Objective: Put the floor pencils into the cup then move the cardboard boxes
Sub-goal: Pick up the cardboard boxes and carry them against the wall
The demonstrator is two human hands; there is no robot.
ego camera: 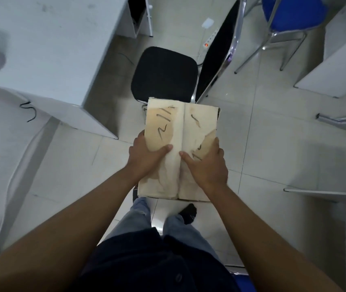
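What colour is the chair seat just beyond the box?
The chair seat is black; shows best in the head view.

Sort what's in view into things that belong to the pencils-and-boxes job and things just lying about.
Belongs to the job: cardboard box, gripped at its sides by the left hand and right hand, thumbs on top. No pencils or cup show.

Just lying about: black chair, blue chair, white desk, power strip on the floor.

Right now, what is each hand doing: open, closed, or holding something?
Left hand: grips the cardboard box at its left edge, thumb on top.
Right hand: grips the same box at its right edge, thumb on top.
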